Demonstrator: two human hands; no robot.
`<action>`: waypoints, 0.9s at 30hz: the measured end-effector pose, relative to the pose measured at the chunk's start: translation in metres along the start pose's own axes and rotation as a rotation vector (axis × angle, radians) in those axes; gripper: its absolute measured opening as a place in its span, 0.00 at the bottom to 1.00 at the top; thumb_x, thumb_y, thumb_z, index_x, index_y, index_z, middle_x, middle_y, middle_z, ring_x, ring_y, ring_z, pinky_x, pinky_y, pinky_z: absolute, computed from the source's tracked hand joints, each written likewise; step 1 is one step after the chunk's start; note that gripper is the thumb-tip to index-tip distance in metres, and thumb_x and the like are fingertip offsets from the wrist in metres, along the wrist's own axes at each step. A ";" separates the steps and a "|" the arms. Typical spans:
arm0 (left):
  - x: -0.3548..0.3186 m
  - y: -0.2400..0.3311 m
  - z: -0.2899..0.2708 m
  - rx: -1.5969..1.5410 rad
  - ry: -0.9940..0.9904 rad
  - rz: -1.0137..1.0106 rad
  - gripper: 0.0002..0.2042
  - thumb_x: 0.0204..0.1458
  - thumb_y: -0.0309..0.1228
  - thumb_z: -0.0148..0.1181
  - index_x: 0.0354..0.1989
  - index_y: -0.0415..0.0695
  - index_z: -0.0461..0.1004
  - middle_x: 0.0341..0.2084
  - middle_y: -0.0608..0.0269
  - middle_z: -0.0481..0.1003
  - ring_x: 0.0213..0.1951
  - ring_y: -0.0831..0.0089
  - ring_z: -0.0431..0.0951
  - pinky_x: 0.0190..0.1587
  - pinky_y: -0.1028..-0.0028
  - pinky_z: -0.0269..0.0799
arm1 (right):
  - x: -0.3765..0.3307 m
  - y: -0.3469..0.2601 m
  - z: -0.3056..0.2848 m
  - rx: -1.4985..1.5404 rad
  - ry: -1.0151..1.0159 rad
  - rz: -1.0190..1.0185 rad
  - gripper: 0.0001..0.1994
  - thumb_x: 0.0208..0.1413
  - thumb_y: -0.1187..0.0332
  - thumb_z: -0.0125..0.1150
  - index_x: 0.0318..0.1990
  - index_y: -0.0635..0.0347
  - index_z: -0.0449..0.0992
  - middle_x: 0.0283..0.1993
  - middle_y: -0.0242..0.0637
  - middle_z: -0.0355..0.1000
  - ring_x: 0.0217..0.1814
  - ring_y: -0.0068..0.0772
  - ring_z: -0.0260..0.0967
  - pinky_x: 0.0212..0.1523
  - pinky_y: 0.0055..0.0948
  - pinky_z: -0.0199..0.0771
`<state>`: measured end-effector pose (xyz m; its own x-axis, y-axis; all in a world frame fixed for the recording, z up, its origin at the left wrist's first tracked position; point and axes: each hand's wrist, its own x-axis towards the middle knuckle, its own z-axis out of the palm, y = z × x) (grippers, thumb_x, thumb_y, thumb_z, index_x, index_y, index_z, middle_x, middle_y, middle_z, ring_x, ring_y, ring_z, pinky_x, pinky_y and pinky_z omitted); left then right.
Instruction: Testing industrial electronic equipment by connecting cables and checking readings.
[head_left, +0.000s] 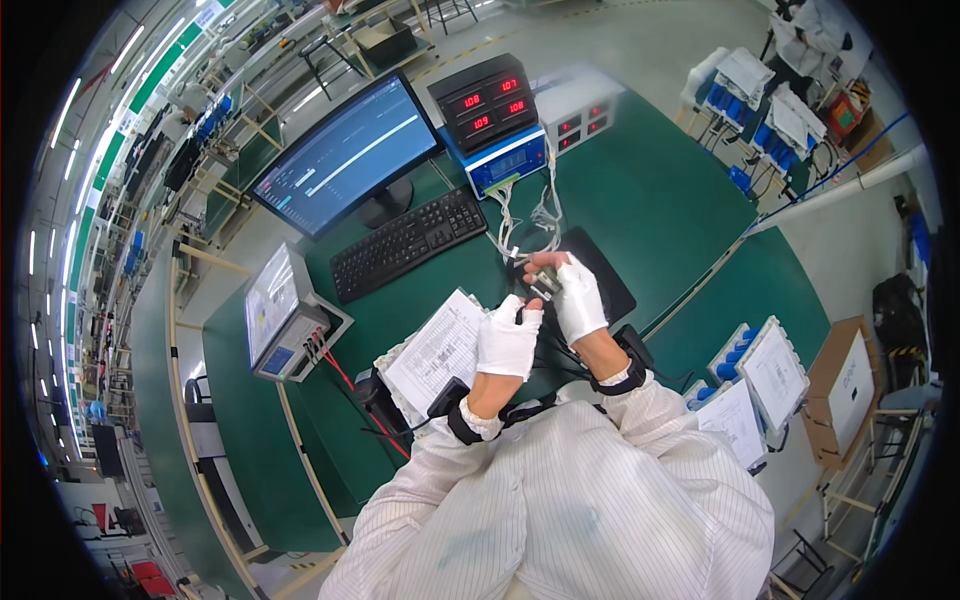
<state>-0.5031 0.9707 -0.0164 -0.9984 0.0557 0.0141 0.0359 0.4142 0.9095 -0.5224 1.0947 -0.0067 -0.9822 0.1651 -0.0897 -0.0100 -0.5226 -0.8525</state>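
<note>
My right hand [580, 303], in a white fingerless glove, grips a small metallic part [545, 281] with a pale piece on it; its exact kind is too small to tell. My left hand [507, 341], gloved the same way, is closed just left of that part, thumb and forefinger close together. Whatever lies between its fingers cannot be made out. Both hands hover over the near side of a black mat [606, 272] on the green table [675, 215]. Beyond them, a bundle of white cables [553, 222] runs down from a blue instrument [507, 165].
A black meter box [484, 100] with red digits tops the instrument. To the left are a keyboard [408, 243], a monitor [350, 150], a tester [283, 310] with red leads, and printed sheets [437, 355]. Trays with blue cylinders [727, 371] and a cardboard box [838, 395] stand at right.
</note>
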 end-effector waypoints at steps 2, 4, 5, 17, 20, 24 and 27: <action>0.000 0.000 0.000 0.060 0.014 0.062 0.12 0.54 0.35 0.61 0.29 0.37 0.71 0.14 0.67 0.66 0.20 0.82 0.61 0.21 0.76 0.58 | -0.001 0.001 0.001 0.004 0.010 0.011 0.19 0.64 0.58 0.44 0.43 0.68 0.71 0.41 0.43 0.73 0.42 0.34 0.72 0.48 0.31 0.71; 0.001 0.008 -0.003 0.089 0.001 0.046 0.12 0.53 0.35 0.60 0.30 0.37 0.72 0.16 0.56 0.69 0.21 0.67 0.67 0.23 0.69 0.62 | 0.000 0.002 0.001 0.007 0.019 0.019 0.19 0.64 0.58 0.44 0.43 0.68 0.71 0.41 0.43 0.73 0.42 0.34 0.72 0.48 0.31 0.71; 0.002 0.012 -0.004 0.118 -0.011 0.028 0.11 0.53 0.35 0.59 0.30 0.38 0.73 0.18 0.46 0.72 0.22 0.51 0.74 0.25 0.62 0.66 | 0.002 0.002 0.000 0.005 0.012 0.005 0.19 0.64 0.57 0.45 0.43 0.68 0.71 0.41 0.43 0.73 0.42 0.34 0.72 0.48 0.31 0.71; 0.005 0.007 -0.005 0.041 -0.017 0.017 0.13 0.55 0.35 0.60 0.28 0.37 0.70 0.14 0.67 0.64 0.20 0.82 0.60 0.21 0.75 0.57 | 0.004 0.002 0.002 -0.010 0.015 0.006 0.20 0.64 0.56 0.45 0.45 0.67 0.71 0.41 0.43 0.74 0.42 0.34 0.72 0.46 0.31 0.71; 0.006 0.005 -0.006 0.062 -0.020 0.022 0.12 0.53 0.35 0.59 0.29 0.37 0.72 0.17 0.47 0.72 0.21 0.52 0.74 0.24 0.62 0.65 | 0.004 0.003 0.003 -0.003 0.013 0.012 0.20 0.64 0.56 0.45 0.45 0.67 0.71 0.41 0.43 0.74 0.42 0.34 0.72 0.46 0.31 0.71; 0.005 0.001 -0.005 0.071 -0.003 0.042 0.12 0.53 0.36 0.59 0.29 0.38 0.72 0.17 0.48 0.72 0.21 0.53 0.74 0.24 0.62 0.65 | 0.003 0.006 0.004 -0.032 0.006 -0.007 0.20 0.64 0.56 0.44 0.45 0.67 0.71 0.41 0.43 0.73 0.42 0.33 0.72 0.46 0.30 0.71; 0.004 0.002 -0.004 0.071 0.004 0.054 0.12 0.55 0.35 0.59 0.29 0.38 0.71 0.15 0.63 0.67 0.20 0.80 0.63 0.23 0.74 0.60 | 0.002 0.009 0.006 -0.100 0.027 -0.036 0.20 0.64 0.56 0.44 0.45 0.66 0.71 0.41 0.43 0.73 0.42 0.31 0.71 0.46 0.29 0.71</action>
<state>-0.5074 0.9675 -0.0132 -0.9951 0.0761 0.0639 0.0925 0.4743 0.8755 -0.5250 1.0854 -0.0116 -0.9760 0.2056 -0.0714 -0.0245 -0.4298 -0.9026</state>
